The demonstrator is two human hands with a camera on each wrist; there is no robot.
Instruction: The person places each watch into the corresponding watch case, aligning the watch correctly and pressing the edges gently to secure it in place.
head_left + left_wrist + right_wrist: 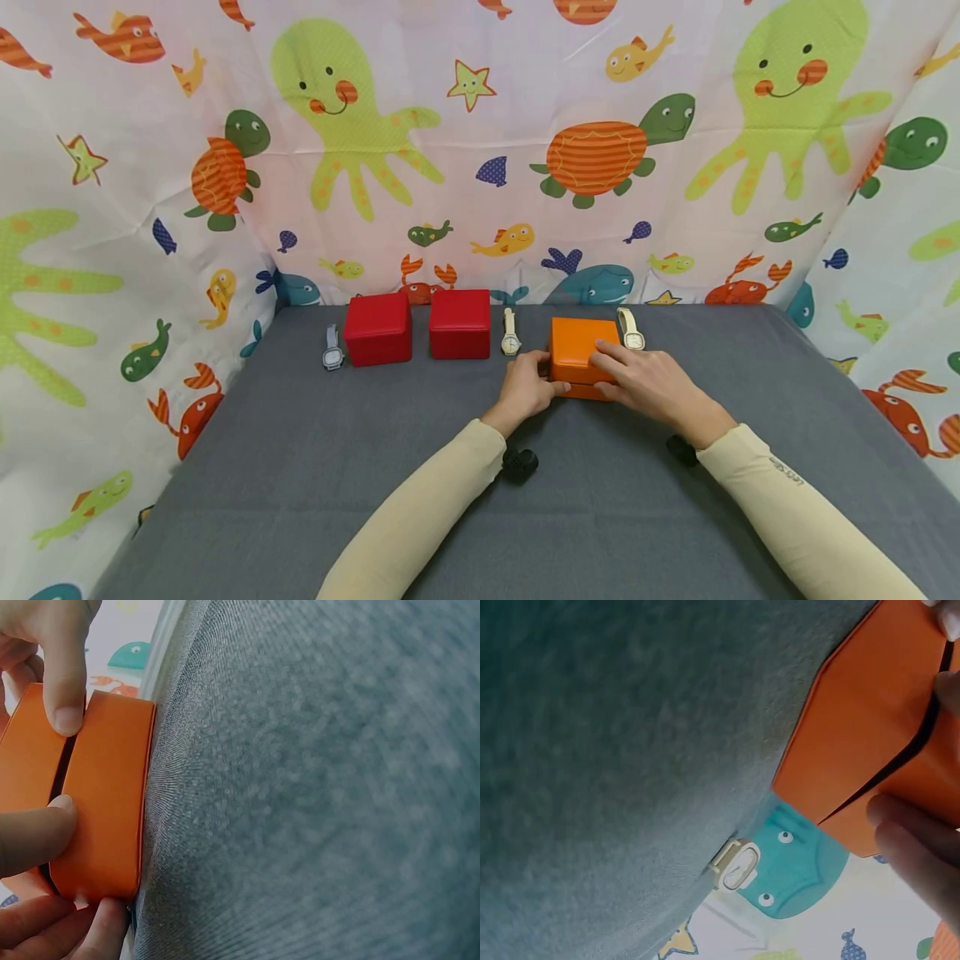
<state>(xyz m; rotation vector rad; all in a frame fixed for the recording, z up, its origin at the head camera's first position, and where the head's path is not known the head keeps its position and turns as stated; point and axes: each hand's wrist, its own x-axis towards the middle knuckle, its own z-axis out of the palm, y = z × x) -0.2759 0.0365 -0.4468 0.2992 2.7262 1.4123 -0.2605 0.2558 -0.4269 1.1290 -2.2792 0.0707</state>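
An orange box point(583, 343) stands on the grey cloth, and a narrow dark gap runs between its lid and base point(105, 802). My left hand point(522, 385) grips its left side, thumb at the front seam and fingers point(67, 930) around the side. My right hand point(651, 382) holds the lid from the right. Its thumb point(66, 682) presses at the seam, and its fingers point(915, 840) lie along the lid's side and top. The inside of the box is hidden. Beside the box on the right lies a cream-strapped watch point(632, 330).
Two red boxes point(378, 329) point(460, 325) stand closed to the left. A pale-strapped watch point(510, 333) lies between the nearer red box and the orange one. At the far left lies a silver watch point(332, 350). A patterned curtain point(480, 200) hangs behind the grey cloth point(262, 467).
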